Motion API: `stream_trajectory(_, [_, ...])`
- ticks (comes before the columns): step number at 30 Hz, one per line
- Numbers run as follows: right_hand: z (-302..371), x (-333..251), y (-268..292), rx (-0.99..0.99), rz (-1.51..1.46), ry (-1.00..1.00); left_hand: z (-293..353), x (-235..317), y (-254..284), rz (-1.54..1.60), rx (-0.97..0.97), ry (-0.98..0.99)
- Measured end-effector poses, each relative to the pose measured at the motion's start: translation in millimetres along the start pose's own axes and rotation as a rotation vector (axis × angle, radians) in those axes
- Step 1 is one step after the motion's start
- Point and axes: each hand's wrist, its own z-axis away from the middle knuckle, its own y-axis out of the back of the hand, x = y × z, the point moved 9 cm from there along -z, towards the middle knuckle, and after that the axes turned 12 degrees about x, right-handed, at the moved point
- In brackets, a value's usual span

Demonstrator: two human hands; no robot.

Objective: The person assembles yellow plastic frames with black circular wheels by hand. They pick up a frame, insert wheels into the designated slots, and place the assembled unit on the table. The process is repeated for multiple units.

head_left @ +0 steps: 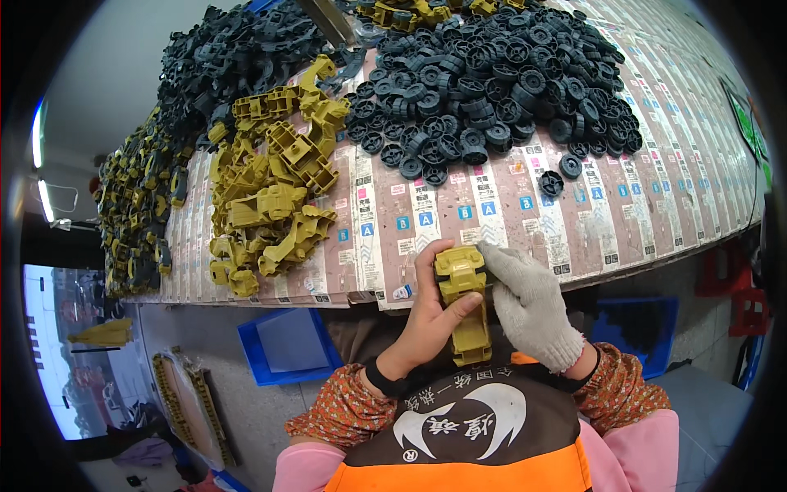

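Observation:
My left hand point(430, 312), bare, is closed round a yellow plastic toy truck body point(471, 338) in front of my chest. Its thumb presses across the middle of the body, which stands nearly upright with one end toward the table. On my right hand point(533, 307) is a whitish knitted glove. The gloved fingers are closed against the upper right side of the truck body; whether a small part sits under the fingertips is hidden. Beyond my hands lies a large heap of dark toy wheels point(484, 90), with two loose wheels point(551, 184) at its near edge.
Left on the covered table point(385, 266) is a pile of yellow truck bodies point(275, 205). Dark plastic parts point(238, 66) are heaped behind it, and yellow-and-dark pieces point(135, 205) at far left. Below the table edge are a blue bin point(254, 361) and another blue bin point(607, 332) holding dark pieces.

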Motion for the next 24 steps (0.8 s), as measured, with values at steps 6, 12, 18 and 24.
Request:
stream_trajectory(6, [-6.4,3.0,7.2,-0.139,0.013,-0.111,5.1,0.3,-10.2,-0.212,-0.08,-0.139])
stream_trajectory(12, [-13.1,19.4,10.8,-0.274,-0.129,-0.34,1.8,6.1,-16.9,-0.298,-0.125,-0.163])
stream_trajectory(18, [-87.8,40.3,69.2,0.156,0.687,0.162,-18.8,18.5,-3.9,0.189,0.028,0.087])
stream_trajectory(24, [-94.2,42.2,69.0,0.088,0.865,0.308,-23.0,16.3,21.6,0.356,0.189,0.142])
